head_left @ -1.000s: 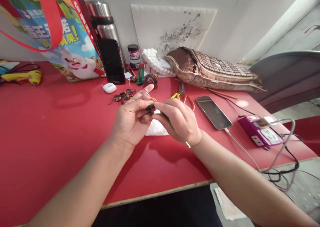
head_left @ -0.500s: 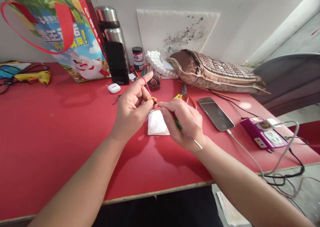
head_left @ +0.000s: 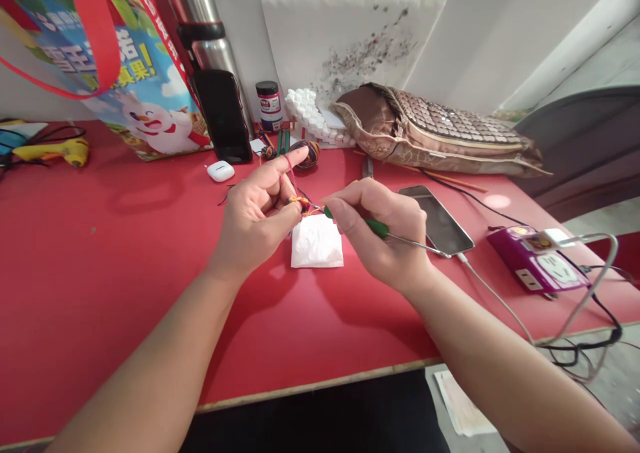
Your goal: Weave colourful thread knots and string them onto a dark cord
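My left hand [head_left: 257, 220] pinches a small piece of multicoloured crochet [head_left: 299, 203] between thumb and fingers. A pinkish-red strand of yarn [head_left: 291, 173] runs over its raised index finger. In my right hand [head_left: 383, 230] is a crochet hook with a green grip [head_left: 376, 227]; its thin metal tip points left to the crochet piece, and its metal end sticks out past the wrist side. Whether the tip sits inside a stitch is too small to tell. Below the hands lies a white folded tissue packet [head_left: 317, 243]. Behind my left fingertips rests a dark multicoloured yarn ball [head_left: 307, 154].
On the red table [head_left: 125, 286] stand a printed bag [head_left: 160, 120], a steel flask [head_left: 210, 53], a black phone [head_left: 223, 116] and a jar [head_left: 269, 106]. A white earbud case [head_left: 220, 171] lies left. Rightward are a charging phone [head_left: 443, 223], a purple power strip [head_left: 537, 260] and a brown bag [head_left: 440, 130].
My right hand has moved right and turned, so more of the hook's green grip and shaft shows. The view has shifted slightly; my left hand keeps its pinch.
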Demonstrator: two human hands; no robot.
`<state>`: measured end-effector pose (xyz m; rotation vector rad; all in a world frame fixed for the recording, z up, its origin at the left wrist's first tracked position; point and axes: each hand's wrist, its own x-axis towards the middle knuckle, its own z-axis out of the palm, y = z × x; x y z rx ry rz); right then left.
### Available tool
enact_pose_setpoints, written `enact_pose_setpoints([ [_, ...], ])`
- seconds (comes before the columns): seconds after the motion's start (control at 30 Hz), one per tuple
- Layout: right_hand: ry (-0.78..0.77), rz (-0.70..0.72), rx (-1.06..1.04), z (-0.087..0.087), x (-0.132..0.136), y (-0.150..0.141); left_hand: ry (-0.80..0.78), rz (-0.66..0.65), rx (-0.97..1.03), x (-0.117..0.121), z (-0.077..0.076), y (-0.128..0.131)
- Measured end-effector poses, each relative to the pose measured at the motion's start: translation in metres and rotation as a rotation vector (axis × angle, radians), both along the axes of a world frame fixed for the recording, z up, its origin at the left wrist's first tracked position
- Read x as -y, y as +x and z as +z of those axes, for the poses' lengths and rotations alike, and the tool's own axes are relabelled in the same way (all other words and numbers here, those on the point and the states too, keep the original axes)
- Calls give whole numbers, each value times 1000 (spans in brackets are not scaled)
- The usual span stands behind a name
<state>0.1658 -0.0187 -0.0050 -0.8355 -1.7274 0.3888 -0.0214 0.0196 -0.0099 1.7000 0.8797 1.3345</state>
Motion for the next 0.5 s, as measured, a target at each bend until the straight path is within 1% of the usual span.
enact_pose_setpoints([
  [0.13,33,-5,15,0,-1,-1,2,16,-27,2,2,1],
  [0.23,25,-3,21,0,-1,0,1,7,-58,4,3,0],
  [0.4,-79,27,-13,5,-1,4,13,-34,-109,3,6,-3],
  [0.5,-201,74,-94,10,-1,8,18,-72,-91,2,6,-5],
])
